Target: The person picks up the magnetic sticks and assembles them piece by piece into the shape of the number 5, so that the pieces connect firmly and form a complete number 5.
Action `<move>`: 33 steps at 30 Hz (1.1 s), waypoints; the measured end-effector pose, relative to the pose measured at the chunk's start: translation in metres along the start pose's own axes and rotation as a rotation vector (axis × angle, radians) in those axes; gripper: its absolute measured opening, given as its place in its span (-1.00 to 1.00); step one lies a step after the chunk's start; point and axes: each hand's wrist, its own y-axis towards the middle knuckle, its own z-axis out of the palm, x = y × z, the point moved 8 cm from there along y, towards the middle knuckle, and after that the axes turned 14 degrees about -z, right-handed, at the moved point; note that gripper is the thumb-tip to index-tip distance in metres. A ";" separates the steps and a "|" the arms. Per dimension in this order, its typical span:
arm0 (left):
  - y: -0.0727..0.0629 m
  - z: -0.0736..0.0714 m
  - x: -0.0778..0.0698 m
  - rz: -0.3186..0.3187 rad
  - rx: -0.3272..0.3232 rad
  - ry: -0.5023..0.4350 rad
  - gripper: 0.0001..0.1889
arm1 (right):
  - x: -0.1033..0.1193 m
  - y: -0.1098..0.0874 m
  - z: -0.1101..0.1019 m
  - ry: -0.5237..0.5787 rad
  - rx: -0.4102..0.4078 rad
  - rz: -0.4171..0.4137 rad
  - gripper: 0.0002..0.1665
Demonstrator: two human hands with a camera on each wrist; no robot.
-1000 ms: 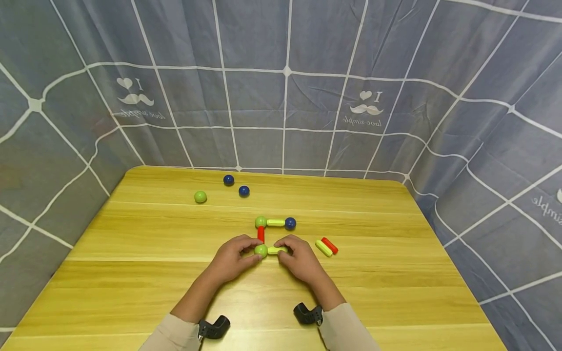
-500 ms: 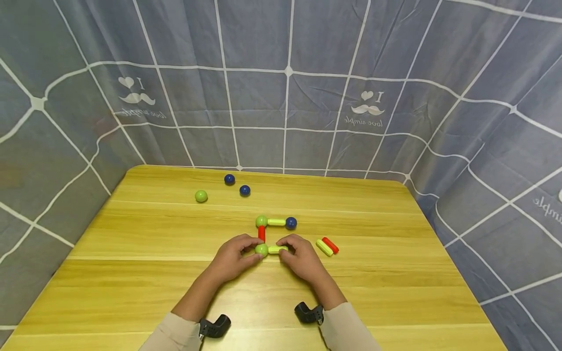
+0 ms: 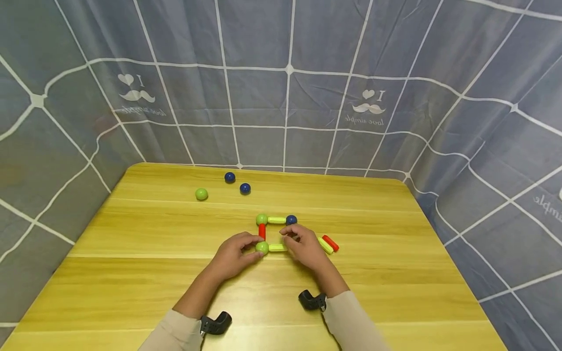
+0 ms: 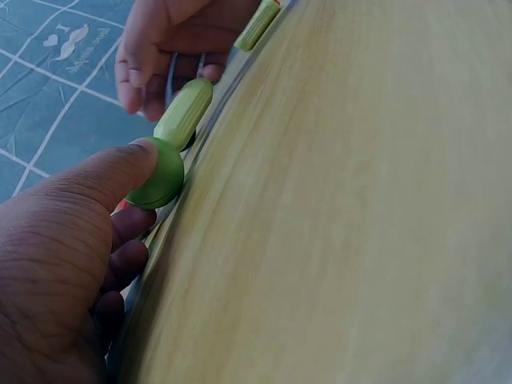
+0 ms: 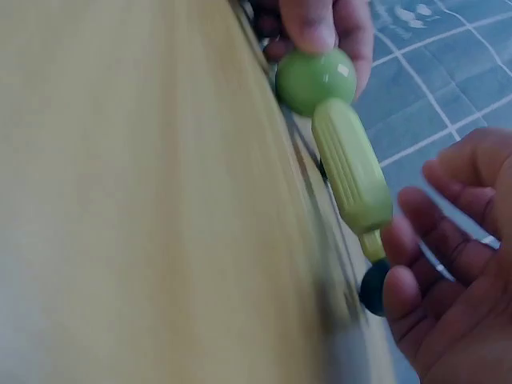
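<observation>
Six of eleven pieces formed one three-sided frame [image 3: 262, 231]

The head view took in the whole frame on the wooden table [image 3: 131, 273], but the right hand [image 3: 306, 247] covered the free end of the near yellow rod [image 3: 276, 247]. The right wrist view bared that end and the rod's grooves; the right fingers were loosely bent just beside it, gripping nothing, and whether they touched it could not be told. The left wrist view showed the thumb of the left hand [image 3: 237, 256] on the near green ball [image 3: 262, 248], which that hand pinched.

Three balls were green, one of them a loose green ball [image 3: 201, 194]. Three were blue: one at the far rod [image 3: 276, 220], plus two loose blue balls [image 3: 245, 188]. Three rods were yellow, including a loose yellow rod [image 3: 325, 245]; two were red, including a loose red rod [image 3: 331, 243] beside it.
</observation>
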 end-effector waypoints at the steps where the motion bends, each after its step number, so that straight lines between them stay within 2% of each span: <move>1: 0.000 0.001 0.000 0.003 -0.001 0.002 -0.71 | 0.000 0.002 -0.002 0.001 0.005 0.000 -0.81; 7: 0.000 0.000 -0.001 0.000 -0.002 0.002 -0.71 | 0.007 0.024 -0.008 0.000 0.053 0.005 -0.77; 14: 0.000 -0.001 -0.001 0.002 0.001 0.002 -0.71 | 0.017 0.062 -0.010 -0.044 0.101 -0.066 -0.73; 18: 0.001 0.000 -0.001 0.001 0.013 0.001 -0.71 | 0.017 0.081 -0.008 -0.076 0.126 -0.068 -0.72; 33: 0.001 0.002 0.002 -0.007 0.017 -0.001 -0.71 | -0.001 0.140 0.020 -0.168 0.296 -0.032 -0.65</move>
